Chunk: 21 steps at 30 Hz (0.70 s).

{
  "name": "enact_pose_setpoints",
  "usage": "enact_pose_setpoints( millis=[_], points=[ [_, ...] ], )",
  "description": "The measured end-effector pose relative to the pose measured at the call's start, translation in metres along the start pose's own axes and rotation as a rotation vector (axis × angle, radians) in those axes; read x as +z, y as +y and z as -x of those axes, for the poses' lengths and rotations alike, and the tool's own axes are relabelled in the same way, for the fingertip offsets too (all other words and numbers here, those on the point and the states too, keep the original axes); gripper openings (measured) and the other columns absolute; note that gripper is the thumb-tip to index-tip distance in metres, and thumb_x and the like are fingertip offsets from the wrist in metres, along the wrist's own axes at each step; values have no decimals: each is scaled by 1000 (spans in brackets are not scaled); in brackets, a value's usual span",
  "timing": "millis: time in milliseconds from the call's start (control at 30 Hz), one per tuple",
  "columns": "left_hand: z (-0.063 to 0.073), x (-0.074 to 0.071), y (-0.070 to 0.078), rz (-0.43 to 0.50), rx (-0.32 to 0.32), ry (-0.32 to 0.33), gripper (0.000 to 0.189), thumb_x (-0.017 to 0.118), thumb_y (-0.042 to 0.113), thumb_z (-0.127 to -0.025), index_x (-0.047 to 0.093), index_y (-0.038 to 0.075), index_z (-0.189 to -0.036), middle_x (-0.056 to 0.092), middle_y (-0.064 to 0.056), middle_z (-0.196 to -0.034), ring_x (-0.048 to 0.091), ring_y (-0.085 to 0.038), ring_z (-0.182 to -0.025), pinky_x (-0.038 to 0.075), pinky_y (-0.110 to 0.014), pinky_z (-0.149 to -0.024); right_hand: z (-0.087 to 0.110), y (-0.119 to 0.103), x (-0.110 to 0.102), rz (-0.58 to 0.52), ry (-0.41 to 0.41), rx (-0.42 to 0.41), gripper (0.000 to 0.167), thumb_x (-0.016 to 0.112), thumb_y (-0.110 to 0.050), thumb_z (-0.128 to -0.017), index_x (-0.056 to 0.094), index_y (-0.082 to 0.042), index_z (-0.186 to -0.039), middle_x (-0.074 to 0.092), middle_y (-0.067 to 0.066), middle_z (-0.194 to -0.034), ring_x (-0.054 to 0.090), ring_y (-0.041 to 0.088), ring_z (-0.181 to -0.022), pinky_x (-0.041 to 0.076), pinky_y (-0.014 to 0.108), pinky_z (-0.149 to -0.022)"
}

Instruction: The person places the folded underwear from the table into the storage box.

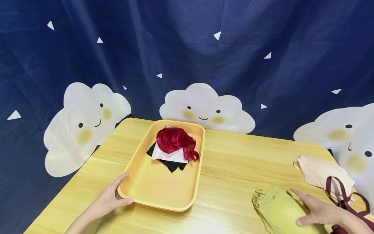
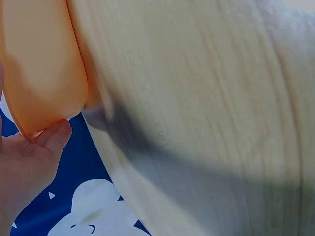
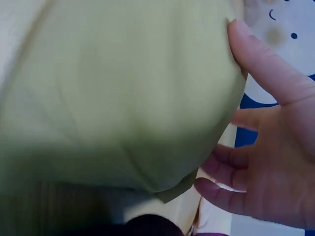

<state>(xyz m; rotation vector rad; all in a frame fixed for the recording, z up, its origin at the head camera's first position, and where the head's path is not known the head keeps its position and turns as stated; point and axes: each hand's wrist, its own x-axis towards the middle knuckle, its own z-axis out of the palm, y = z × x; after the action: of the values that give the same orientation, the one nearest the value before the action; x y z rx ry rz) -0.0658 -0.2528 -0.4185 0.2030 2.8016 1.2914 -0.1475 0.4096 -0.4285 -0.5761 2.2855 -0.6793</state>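
My left hand [image 1: 106, 198] holds the near left corner of a yellow-orange tray [image 1: 195, 182], fingers along its left side and thumb at the front rim. In the left wrist view that hand [image 2: 29, 162] cups the tray's corner [image 2: 49, 73]. Over at the right, my right hand [image 1: 318, 208] holds a yellow-green bra [image 1: 279, 208] with a smooth rounded cup. The right wrist view shows the thumb at the edge of the cloth [image 3: 123, 88], with the fingertips partly hidden behind it.
Inside the tray, a dark red satin garment [image 1: 175, 139] lies over pale pink cloth [image 1: 166, 156] and black cloth [image 1: 172, 165]. Beyond my right hand lie a cream garment [image 1: 324, 172] and a maroon strappy one [image 1: 344, 198]. A blue cloud-patterned curtain [image 1: 187, 42] hangs behind the wooden table [image 1: 233, 162].
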Motion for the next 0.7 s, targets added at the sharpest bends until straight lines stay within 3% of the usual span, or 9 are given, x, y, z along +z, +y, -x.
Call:
enact_pose_setpoints(
  millis=[100, 267, 400, 467, 567, 700],
  points=[
    [0, 0, 0, 0, -8, 2, 83, 76, 24, -74, 29, -3, -137, 35, -35, -133, 46, -40, -116, 40, -17, -87, -5, -8, 0, -2, -9, 2, 89, 55, -41, -88, 9, 20, -133, 22, 53, -123, 16, 73, -106, 27, 75, -74],
    [1, 0, 1, 0, -23, 2, 84, 76, 27, -73, 29, -2, -137, 36, -34, -134, 45, -39, -116, 40, -19, -88, -12, -24, 3, -24, 44, 18, 84, 57, -35, -89, 13, 23, -131, 27, 53, -120, 31, 67, -105, 36, 68, -74],
    [0, -1, 2, -5, -21, 3, 85, 76, 27, -73, 28, -2, -138, 36, -33, -134, 46, -38, -116, 41, -22, -89, -19, -37, 6, -42, 129, 96, 85, 56, -33, -89, 8, 23, -132, 39, 48, -112, 46, 54, -100, 42, 60, -72],
    [-1, -1, 2, -4, -6, 6, 86, 77, 25, -73, 28, -3, -137, 37, -33, -133, 47, -38, -115, 41, -20, -89, -24, -45, 7, -75, 153, 157, 89, 54, -36, -90, 2, 24, -132, 38, 50, -113, 48, 53, -99, 43, 59, -74],
    [-2, -2, 1, 3, 6, 6, 86, 77, 23, -72, 28, -3, -138, 38, -34, -132, 49, -35, -113, 40, -16, -86, -33, -57, 10, -141, 172, 230, 96, 51, -42, -90, -5, 23, -132, 20, 52, -125, 36, 60, -108, 38, 62, -82],
    [-1, -2, 1, 34, 9, -17, 87, 76, 21, -73, 25, -5, -138, 36, -37, -132, 49, -37, -113, 42, -21, -88, -46, -75, 17, -250, 242, 269, 101, 52, -46, -88, -12, 15, -136, -3, 50, -132, 11, 63, -119, 28, 69, -87]
  ],
)
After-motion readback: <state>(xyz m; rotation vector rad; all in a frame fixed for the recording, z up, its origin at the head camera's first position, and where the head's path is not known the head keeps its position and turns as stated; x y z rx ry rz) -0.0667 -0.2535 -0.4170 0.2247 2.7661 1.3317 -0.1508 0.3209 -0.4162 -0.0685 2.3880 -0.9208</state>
